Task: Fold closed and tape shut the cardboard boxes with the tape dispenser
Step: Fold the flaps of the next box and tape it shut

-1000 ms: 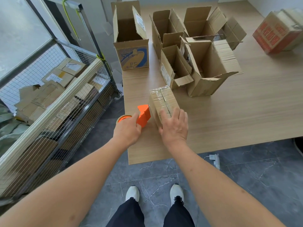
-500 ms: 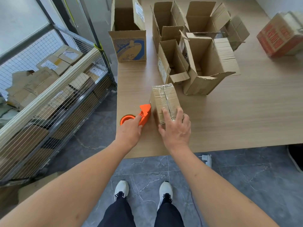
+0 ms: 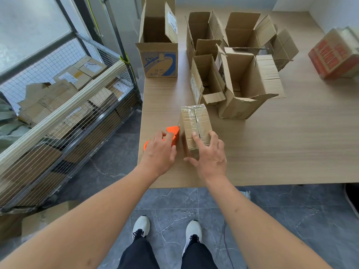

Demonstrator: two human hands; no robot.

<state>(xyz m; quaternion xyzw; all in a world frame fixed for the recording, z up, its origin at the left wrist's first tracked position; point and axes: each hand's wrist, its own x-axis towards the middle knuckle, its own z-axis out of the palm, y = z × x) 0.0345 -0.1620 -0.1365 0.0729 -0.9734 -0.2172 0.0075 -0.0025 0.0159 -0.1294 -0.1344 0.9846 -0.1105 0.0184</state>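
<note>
A small closed cardboard box [image 3: 195, 121], with clear tape along its top seam, lies near the table's front left corner. My right hand [image 3: 210, 159] holds its near end, fingers spread on top and thumb against the near face. The orange tape dispenser [image 3: 173, 133] sits on the table right beside the box's left side. My left hand [image 3: 159, 152] lies over it with fingers curled around its body, hiding most of the roll. Behind stand several open boxes with flaps up, such as a blue-printed box [image 3: 158, 61] and a wide box [image 3: 250, 86].
The wooden table [image 3: 291, 142] ends just left of the dispenser and just in front of my hands. A wire cage cart [image 3: 73, 117] full of cardboard stands on the left. A red-printed box [image 3: 334, 55] sits at the far right. My feet are on the grey tiled floor.
Both hands stay at the small box and the dispenser. My right hand's fingers have slid slightly along the box top, and my left hand's fingers have loosened a little over the dispenser.
</note>
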